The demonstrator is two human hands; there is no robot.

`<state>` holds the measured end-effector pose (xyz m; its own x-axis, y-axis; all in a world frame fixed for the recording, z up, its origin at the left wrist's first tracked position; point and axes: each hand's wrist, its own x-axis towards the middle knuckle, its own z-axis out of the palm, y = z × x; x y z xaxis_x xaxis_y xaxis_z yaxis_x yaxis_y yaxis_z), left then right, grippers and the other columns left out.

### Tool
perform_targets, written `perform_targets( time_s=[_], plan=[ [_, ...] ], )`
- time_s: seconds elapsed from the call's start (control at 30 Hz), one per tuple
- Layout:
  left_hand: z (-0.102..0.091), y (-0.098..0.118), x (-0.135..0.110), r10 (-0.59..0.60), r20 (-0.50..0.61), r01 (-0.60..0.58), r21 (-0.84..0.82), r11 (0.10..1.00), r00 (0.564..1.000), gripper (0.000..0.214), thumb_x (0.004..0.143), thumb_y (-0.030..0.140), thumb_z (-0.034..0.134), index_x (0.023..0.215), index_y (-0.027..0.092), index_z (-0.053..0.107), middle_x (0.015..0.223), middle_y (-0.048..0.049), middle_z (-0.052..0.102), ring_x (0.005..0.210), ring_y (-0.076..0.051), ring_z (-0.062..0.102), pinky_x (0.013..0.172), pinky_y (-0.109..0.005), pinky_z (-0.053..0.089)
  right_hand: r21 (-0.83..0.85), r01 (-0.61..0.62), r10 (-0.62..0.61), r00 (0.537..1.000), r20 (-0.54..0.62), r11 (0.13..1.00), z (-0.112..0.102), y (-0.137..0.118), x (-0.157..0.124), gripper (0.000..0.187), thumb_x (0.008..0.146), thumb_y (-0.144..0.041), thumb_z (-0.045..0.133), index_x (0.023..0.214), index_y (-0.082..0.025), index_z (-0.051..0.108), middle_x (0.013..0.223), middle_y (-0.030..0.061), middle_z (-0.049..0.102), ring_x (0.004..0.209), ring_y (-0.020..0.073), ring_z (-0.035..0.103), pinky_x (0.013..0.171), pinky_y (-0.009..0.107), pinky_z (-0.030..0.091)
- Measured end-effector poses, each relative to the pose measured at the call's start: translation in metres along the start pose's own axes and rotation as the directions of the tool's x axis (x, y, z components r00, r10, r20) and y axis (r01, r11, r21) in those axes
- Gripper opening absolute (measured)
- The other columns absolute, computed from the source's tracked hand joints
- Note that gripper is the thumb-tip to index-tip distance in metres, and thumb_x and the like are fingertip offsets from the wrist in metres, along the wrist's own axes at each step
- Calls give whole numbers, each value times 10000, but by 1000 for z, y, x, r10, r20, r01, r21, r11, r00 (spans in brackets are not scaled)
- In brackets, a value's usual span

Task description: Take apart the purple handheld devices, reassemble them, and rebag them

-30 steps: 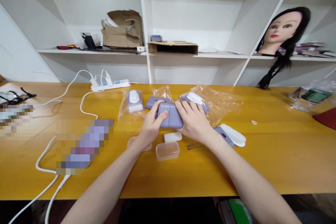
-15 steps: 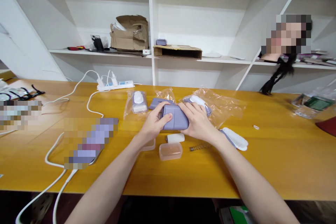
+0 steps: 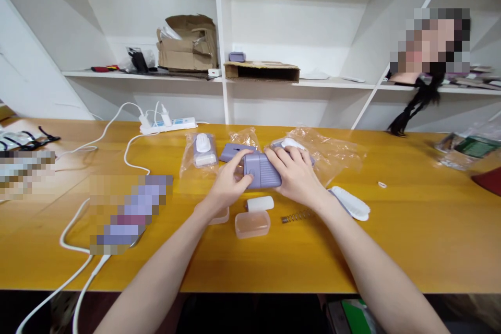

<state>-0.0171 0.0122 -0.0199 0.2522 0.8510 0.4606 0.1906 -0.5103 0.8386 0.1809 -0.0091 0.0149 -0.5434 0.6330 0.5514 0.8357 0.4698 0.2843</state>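
Over the middle of the table, both hands hold a purple plastic case (image 3: pixel 269 173) with a ribbed face. My left hand (image 3: pixel 226 181) grips its left end, thumb by a round button-like spot and fingers along the top. Wrapped over the right end is my right hand (image 3: pixel 293 175), hiding that part. Just below the case lie a white cylindrical piece (image 3: pixel 260 203) and a clear plastic box (image 3: pixel 252 224). A metal coil spring (image 3: pixel 296 216) lies near my right wrist. Another clear piece (image 3: pixel 219 217) is partly covered by my left forearm.
Behind the hands are a bagged purple-and-white unit (image 3: pixel 204 150), a flat purple part (image 3: pixel 235 152) and crinkled plastic wrap (image 3: pixel 336 154). A white oval piece (image 3: pixel 352 203) lies right. At left are a phone (image 3: pixel 135 214) with cables and a power strip (image 3: pixel 169 125).
The case has turned slightly in my hands, so its button side and ribbed face show more. Both hands keep hold of it. The whole view has shifted a little.
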Motion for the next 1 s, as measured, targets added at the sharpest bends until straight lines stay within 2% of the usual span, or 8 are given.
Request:
perform_targets(
  time_s=[0.13, 0.23, 0.37, 0.57, 0.7, 0.77, 0.87, 1.0],
  plan=[
    [5, -2, -1, -14, -42, 10, -91, 996, 999, 523, 731, 175, 540, 1248, 242, 505, 1007, -57, 595, 760, -155, 580, 568, -234, 464, -32, -9, 9, 1000, -8, 999, -2, -2, 0, 607, 768, -165, 544, 1359, -166, 401, 1248, 116, 576, 1105, 316, 425, 964, 469, 278],
    [9, -1, -1, -76, -81, 62, -172, 983, 994, 539, 736, 230, 580, 1267, 205, 487, 1051, -88, 599, 862, -193, 601, 637, -270, 496, -61, -29, 27, 999, -32, 998, 0, -4, 0, 614, 756, -147, 544, 1356, -155, 412, 1257, 116, 576, 1118, 322, 421, 972, 471, 266],
    [14, 4, -3, -126, -148, 91, -222, 971, 981, 420, 749, 294, 580, 1138, 143, 532, 1086, -115, 601, 968, -226, 580, 780, -334, 492, -86, -61, 55, 996, -77, 994, 4, -9, -1, 640, 733, -144, 551, 1359, -135, 416, 1294, 131, 560, 1147, 342, 410, 980, 473, 245],
    [18, 8, -6, -65, -193, 28, -191, 981, 979, 319, 800, 275, 529, 1104, 177, 531, 1038, -64, 556, 950, -189, 532, 846, -320, 439, -21, -131, 128, 985, -116, 991, 10, -18, -3, 639, 760, -224, 568, 1368, -135, 392, 1291, 160, 548, 1154, 355, 408, 963, 480, 252],
    [18, 3, -7, -7, -254, -19, -98, 995, 967, 240, 825, 271, 517, 1046, 187, 557, 999, -45, 539, 923, -179, 521, 836, -312, 423, 47, -156, 160, 982, -97, 987, 12, -20, -2, 637, 783, -307, 571, 1364, -119, 389, 1273, 158, 557, 1126, 342, 427, 943, 461, 282],
    [20, 1, -7, -21, -289, -10, -107, 994, 957, 248, 821, 297, 543, 1043, 189, 570, 1007, -47, 557, 953, -188, 526, 859, -323, 417, 62, -163, 167, 983, -78, 985, 12, -21, -1, 650, 776, -334, 580, 1360, -114, 396, 1253, 149, 570, 1099, 332, 444, 922, 448, 301],
    [25, 4, -6, -141, -329, 38, -301, 953, 934, 314, 772, 342, 621, 1043, 186, 582, 1039, -56, 596, 985, -196, 547, 870, -324, 427, 51, -234, 237, 968, -78, 971, 13, -27, 0, 684, 775, -380, 581, 1371, -107, 389, 1222, 153, 583, 1062, 334, 461, 876, 442, 322],
    [27, 12, -5, -329, -259, 104, -622, 776, 908, 384, 671, 341, 736, 991, 186, 590, 897, -17, 616, 801, -142, 568, 725, -262, 452, 64, -353, 357, 931, -70, 933, 12, -42, 0, 809, 775, -536, 573, 1400, -69, 355, 1210, 197, 575, 1003, 343, 482, 798, 435, 347]
  ],
)
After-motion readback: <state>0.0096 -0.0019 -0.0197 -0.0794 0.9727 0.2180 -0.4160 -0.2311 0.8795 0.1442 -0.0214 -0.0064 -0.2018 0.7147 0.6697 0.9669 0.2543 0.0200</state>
